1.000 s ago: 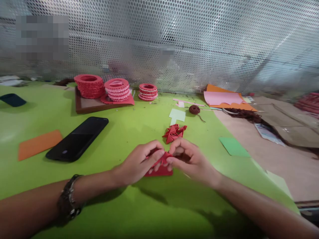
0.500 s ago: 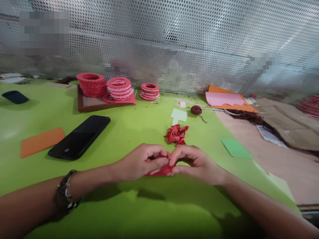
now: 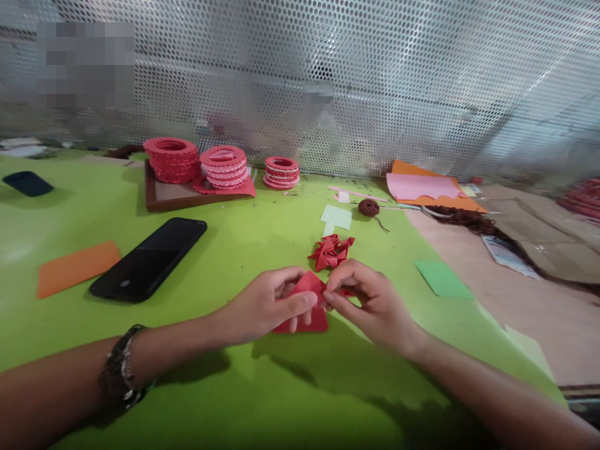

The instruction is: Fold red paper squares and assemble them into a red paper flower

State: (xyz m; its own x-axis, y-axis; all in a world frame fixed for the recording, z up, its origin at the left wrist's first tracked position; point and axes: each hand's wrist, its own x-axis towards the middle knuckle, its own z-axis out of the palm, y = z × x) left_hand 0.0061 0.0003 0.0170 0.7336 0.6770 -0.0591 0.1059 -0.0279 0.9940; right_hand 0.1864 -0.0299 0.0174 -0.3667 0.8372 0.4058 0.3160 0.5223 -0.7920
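Note:
Between my hands is a piece of red paper (image 3: 311, 284), raised off the table with a pointed corner upward. My left hand (image 3: 276, 303) grips it from the left, thumb across its front. My right hand (image 3: 370, 300) pinches its right edge between thumb and forefinger. Below my left fingers, another red sheet (image 3: 319, 322) lies on the green table; whether the two are joined I cannot tell. Just beyond my hands sits a cluster of folded red paper shapes (image 3: 332, 251), partly hidden by my right hand.
A black phone (image 3: 150, 259) and an orange paper (image 3: 77, 269) lie left. Farther back are stacked red and pink rings (image 3: 222, 167), some on a brown tray (image 3: 154, 201). A brown yarn ball (image 3: 369, 207) and a green paper (image 3: 443, 279) are right. Perforated metal (image 3: 281, 62) stands behind.
The red paper has been lifted and tilted up, showing a pointed corner. My right hand has shifted slightly, and the red sheet underneath shows more.

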